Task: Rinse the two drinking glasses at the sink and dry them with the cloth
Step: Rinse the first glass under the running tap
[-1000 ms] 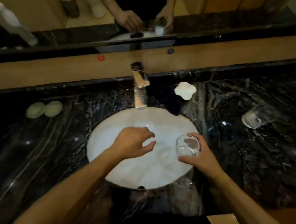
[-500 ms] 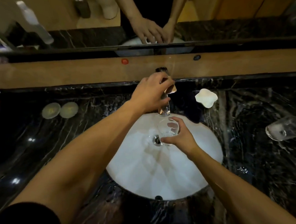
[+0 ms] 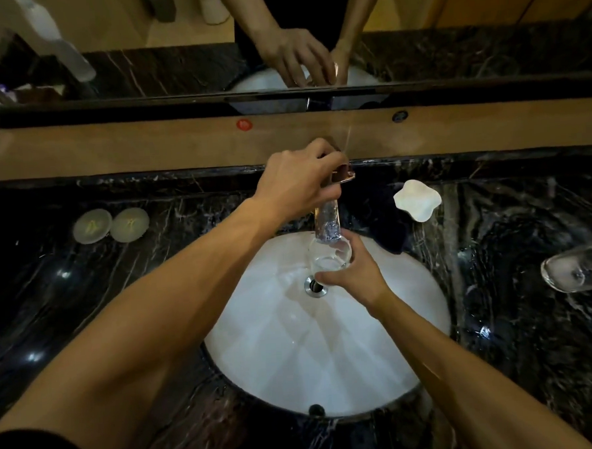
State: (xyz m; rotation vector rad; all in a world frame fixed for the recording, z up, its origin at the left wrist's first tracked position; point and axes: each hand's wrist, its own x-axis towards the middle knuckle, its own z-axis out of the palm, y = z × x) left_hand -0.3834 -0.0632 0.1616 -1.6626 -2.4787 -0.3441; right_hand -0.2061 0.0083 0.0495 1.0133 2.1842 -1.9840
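Left hand [image 3: 295,179] grips tap lever [image 3: 345,173]; right hand [image 3: 354,276] holds glass [image 3: 330,257] under spout. Advise gentle flow, glass centred.

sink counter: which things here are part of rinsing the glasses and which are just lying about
Part of the job:
clear drinking glass in the right hand
metal tap under the left hand
white round basin
second clear glass on its side

Lying about:
two pale round discs
white wavy-edged dish

Two drinking glasses: one [image 3: 330,257] under the tap [image 3: 327,219], one [image 3: 578,269] near the desk's right edge. Two round discs [image 3: 92,225] [image 3: 130,224], one white dish [image 3: 417,200], one sink [image 3: 328,353].
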